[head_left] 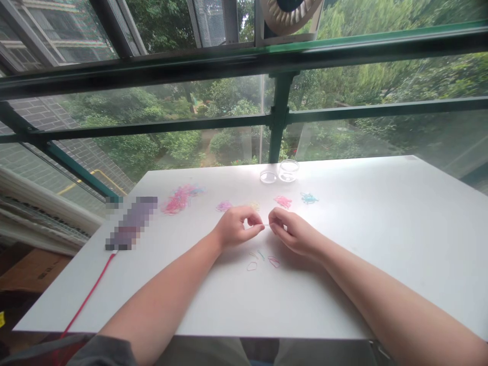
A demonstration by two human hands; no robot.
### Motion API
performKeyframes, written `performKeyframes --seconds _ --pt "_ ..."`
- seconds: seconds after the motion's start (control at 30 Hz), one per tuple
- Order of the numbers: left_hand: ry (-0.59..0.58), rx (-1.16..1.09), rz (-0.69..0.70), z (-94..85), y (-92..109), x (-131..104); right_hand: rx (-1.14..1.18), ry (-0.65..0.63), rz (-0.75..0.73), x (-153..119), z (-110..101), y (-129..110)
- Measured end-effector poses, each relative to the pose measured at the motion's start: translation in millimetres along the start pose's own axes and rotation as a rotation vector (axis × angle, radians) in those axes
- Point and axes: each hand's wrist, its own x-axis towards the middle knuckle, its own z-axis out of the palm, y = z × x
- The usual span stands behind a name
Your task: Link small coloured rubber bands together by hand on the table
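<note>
Both hands are pinched closed, thumb against fingertips, and there's a thin strand (266, 224) pulled pretty much straight across the small gap between them. Left hand (237, 226) has one end, right hand (295, 230) has the other. It's just above the white table, roughly mid-table. Looks super skinny and pale, maybe a bit pinkish, but most of it is hidden in the fingers so I can't tell its full shape.

Right below the hands there are a few loose bits lying on the tabletop: an open pink loop (252, 266), some darker pink loops (273, 262) bunched together, a narrow teal piece (261, 254) and a pale yellowish one (253, 255).

Just past the hands it's little piles by colour: purple (224, 206), yellow (253, 205) partly behind the left hand, pink (283, 202), then teal (309, 198). Bigger mixed pile (183, 198) off to the left, mostly pink with some blue.

Behind those, a clear round jar (288, 172) with a clear lid (268, 177) lying beside it, no writing I can make out on either. Pixelated object (131, 223) on the left with a red cord (89, 295). The cardboard box (34, 269) has dark print, too blurry to read.
</note>
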Motion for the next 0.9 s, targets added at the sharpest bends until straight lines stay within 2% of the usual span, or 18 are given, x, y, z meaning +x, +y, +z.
performKeyframes --seconds 0.1,0.23,0.3,0.37,0.47,0.53,0.6,0.8,0.9 --pt "-0.054 0.008 0.024 -5.6 -1 1 -0.042 0.049 0.007 1 -8 9" --pt "-0.062 0.031 -0.019 -10.5 -1 2 -0.085 0.287 0.115 3 -23 30" --pt "-0.086 0.023 -0.02 -8.8 -1 2 -0.098 0.334 0.151 3 -23 31" --pt "-0.126 0.008 0.0 -5.5 0 1 -0.105 0.297 0.119 3 -16 22" --pt "-0.138 0.009 0.021 -2.5 0 0 -0.083 0.068 0.01 3 -2 3" --pt "-0.114 0.019 0.018 -3.1 -1 -1 -0.098 0.031 -0.004 4 4 -3" --pt "-0.114 0.027 0.009 -5.0 -1 -1 -0.113 0.061 0.016 5 3 0" --pt "-0.155 0.031 0.014 -5.9 0 1 -0.155 0.283 0.184 5 -18 26" --pt "-0.14 0.015 0.011 -3.6 0 1 -0.148 0.279 0.188 3 -16 20"
